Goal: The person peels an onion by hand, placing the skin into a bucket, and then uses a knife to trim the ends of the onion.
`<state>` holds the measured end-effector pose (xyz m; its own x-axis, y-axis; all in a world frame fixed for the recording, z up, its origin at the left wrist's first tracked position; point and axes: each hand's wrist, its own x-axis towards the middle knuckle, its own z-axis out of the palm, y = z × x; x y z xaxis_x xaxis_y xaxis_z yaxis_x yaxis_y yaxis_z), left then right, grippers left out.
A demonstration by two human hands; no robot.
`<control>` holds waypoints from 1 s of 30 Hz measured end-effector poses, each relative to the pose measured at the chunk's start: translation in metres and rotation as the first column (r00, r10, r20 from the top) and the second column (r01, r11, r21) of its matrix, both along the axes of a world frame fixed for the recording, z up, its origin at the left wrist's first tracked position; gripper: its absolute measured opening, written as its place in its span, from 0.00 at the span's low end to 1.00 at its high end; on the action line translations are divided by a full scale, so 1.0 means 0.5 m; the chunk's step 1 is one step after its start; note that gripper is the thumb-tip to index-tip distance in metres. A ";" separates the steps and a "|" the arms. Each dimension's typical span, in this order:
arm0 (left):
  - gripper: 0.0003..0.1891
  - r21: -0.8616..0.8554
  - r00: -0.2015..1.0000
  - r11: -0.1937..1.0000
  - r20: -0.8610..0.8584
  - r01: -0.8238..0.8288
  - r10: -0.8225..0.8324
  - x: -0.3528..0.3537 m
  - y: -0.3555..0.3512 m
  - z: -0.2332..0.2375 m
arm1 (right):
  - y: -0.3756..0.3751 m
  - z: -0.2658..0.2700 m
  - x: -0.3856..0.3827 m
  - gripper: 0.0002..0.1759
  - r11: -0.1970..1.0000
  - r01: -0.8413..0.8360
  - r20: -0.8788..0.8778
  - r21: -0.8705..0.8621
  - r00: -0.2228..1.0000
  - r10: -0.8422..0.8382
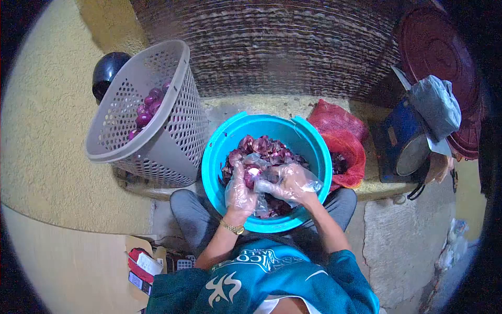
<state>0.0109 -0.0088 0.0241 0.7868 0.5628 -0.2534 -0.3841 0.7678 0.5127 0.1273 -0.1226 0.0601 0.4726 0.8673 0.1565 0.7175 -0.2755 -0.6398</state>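
Observation:
Both hands wear clear plastic gloves over a turquoise basin (pixel 214 196) that holds red onion skins (pixel 269 149). My left hand (pixel 240 191) has its fingers closed around a red onion (pixel 252 176) with a pale spot on top. From the right, my right hand (pixel 287 183) reaches to the same onion, its fingers bent at the onion's side; whether it grips anything there is hard to make out. Some skins lie under and behind the hands.
At the left stands a tall perforated basket (pixel 183 131) with purple onions (pixel 149 107) inside, a dark round object (pixel 109 73) behind it. Right of the basin are red mesh sacks (pixel 340 123), then a blue scale (pixel 405 131) with a plastic bag (pixel 434 102) and a dark red lid (pixel 434 47).

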 end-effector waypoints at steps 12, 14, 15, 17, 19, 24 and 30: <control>0.27 -0.028 1.000 1.000 -0.018 -0.012 0.012 0.002 0.012 0.014 | -0.018 -0.038 0.011 0.23 0.979 -0.192 0.006 -0.064 0.981 0.192; 0.33 -0.039 0.996 0.996 -0.049 -0.076 0.074 0.002 0.018 0.009 | -0.031 -0.047 0.022 0.24 0.972 -0.228 0.090 -0.052 0.969 0.232; 0.33 -0.040 0.996 0.996 -0.049 -0.076 0.074 0.003 0.027 -0.011 | -0.032 -0.034 0.019 0.24 0.972 -0.227 0.089 -0.053 0.969 0.231; 0.30 -0.160 0.993 0.987 0.118 0.001 0.018 -0.001 0.041 -0.037 | -0.038 -0.005 0.016 0.25 0.989 -0.072 0.162 -0.129 0.982 0.093; 0.27 -0.028 0.996 0.999 0.089 -0.021 0.023 -0.008 0.030 -0.048 | -0.037 0.006 0.017 0.29 0.996 -0.038 0.047 -0.085 0.998 0.042; 0.35 0.152 0.982 0.988 0.184 0.004 -0.032 -0.019 0.014 -0.049 | -0.021 0.006 0.000 0.38 0.993 0.117 0.205 -0.015 0.972 -0.112; 0.44 0.960 0.959 0.272 -0.020 -0.060 0.283 -0.019 0.009 -0.074 | 0.005 -0.015 -0.017 0.39 0.958 0.105 0.224 0.265 0.960 -0.167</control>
